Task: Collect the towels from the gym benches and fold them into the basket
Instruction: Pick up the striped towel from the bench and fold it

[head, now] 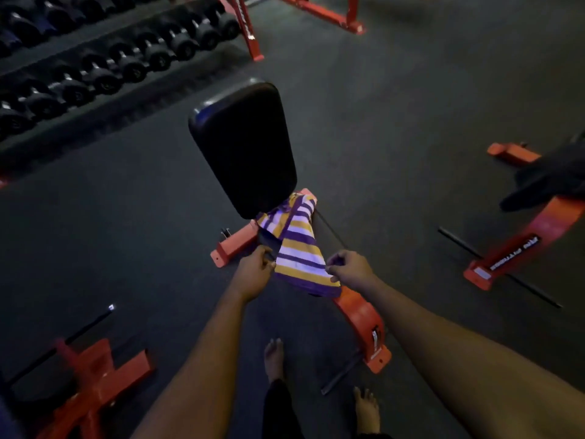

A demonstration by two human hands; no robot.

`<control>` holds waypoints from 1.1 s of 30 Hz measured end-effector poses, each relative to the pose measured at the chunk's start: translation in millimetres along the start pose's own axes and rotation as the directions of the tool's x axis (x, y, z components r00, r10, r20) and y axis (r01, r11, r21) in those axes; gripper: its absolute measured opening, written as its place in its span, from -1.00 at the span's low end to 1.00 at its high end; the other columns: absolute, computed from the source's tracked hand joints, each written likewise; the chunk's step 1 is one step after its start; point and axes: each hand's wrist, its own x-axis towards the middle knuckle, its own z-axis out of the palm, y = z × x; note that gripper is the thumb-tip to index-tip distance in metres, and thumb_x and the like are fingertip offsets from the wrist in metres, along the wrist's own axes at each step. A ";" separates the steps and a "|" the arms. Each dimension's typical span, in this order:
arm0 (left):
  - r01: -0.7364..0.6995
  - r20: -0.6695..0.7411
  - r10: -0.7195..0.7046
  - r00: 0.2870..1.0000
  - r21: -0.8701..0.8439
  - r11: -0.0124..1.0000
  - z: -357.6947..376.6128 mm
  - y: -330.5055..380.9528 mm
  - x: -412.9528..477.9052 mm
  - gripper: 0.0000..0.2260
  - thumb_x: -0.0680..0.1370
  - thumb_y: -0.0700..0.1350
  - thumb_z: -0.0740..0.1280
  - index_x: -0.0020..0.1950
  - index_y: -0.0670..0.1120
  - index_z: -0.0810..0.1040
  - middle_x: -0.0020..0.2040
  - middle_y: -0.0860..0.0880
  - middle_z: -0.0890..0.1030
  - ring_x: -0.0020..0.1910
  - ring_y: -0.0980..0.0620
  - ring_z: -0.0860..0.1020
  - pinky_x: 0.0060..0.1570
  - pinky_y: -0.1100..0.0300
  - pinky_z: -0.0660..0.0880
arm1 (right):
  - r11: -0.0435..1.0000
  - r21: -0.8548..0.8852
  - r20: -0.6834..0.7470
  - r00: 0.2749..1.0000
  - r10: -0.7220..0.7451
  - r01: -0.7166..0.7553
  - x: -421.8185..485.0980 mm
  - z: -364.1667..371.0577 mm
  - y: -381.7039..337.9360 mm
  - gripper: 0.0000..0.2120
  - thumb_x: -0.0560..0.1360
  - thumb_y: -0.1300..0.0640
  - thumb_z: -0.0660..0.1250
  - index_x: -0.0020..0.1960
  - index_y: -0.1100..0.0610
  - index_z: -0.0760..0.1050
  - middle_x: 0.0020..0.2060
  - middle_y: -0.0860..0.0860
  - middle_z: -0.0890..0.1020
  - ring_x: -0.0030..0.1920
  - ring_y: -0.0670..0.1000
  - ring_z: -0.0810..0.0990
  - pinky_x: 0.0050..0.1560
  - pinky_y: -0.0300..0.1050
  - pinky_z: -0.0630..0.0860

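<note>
At the bottom edge of the view, bare feet (274, 359) stand on the dark rubber floor (411, 106), and both forearms reach forward from there. To the lower left sits part of a red frame (98, 384) with a black bar running off it. Just ahead of the feet, the curved red base (361, 318) of a gym bench rises toward the hands. The left hand (254, 270) pinches the left edge of a purple, yellow and white striped towel (299, 248), fingers curled onto the cloth. The right hand (349, 268) pinches the opposite edge the same way. The lower part of the towel is spread between the two hands. Its upper part is bunched on the bench at the foot of the black pad (242, 147), which tilts up and away beyond it. Off to the right lies a second bench (519, 248), red-framed with a dark pad. Farther back on the left, rows of black dumbbells (110, 58) fill a rack, and more red uprights (326, 14) stand at the top of the view.
</note>
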 end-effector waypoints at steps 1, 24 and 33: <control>-0.005 0.044 0.004 0.999 0.021 1.000 2.7 -15.2 29.8 -0.79 0.58 -0.20 0.22 0.21 -0.11 0.46 -0.04 -0.04 0.58 -0.04 -0.06 0.58 -0.02 0.00 0.54 | 1.000 0.001 0.001 1.000 0.026 -0.026 24.0 16.1 3.8 -0.84 0.44 0.28 0.42 -0.23 0.07 0.52 -0.24 0.09 0.61 -0.33 0.01 0.60 -0.43 -0.29 0.48; -0.241 0.370 0.226 0.901 -0.006 0.971 -1.4 -165.8 274.8 -0.77 0.60 -0.21 0.18 0.20 -0.03 0.51 0.02 -0.09 0.64 -0.05 -0.07 0.62 -0.05 -0.07 0.58 | 0.843 -0.360 -0.424 0.875 0.234 -0.400 229.6 215.0 7.7 -0.79 0.49 0.23 0.27 0.11 0.09 0.50 0.06 0.10 0.63 0.05 0.15 0.59 0.04 0.04 0.50; -0.558 0.520 0.529 0.671 -0.115 0.822 -41.1 -1.9 250.5 -0.30 0.32 -0.25 0.31 0.49 -0.11 0.31 0.45 -0.07 0.39 0.41 0.07 0.33 0.37 0.32 0.21 | 0.990 -0.140 -0.309 0.949 -0.056 0.012 142.8 36.3 -92.2 -0.86 0.33 0.17 0.19 -0.22 0.14 0.53 -0.32 0.04 0.62 -0.25 0.03 0.56 -0.21 -0.14 0.39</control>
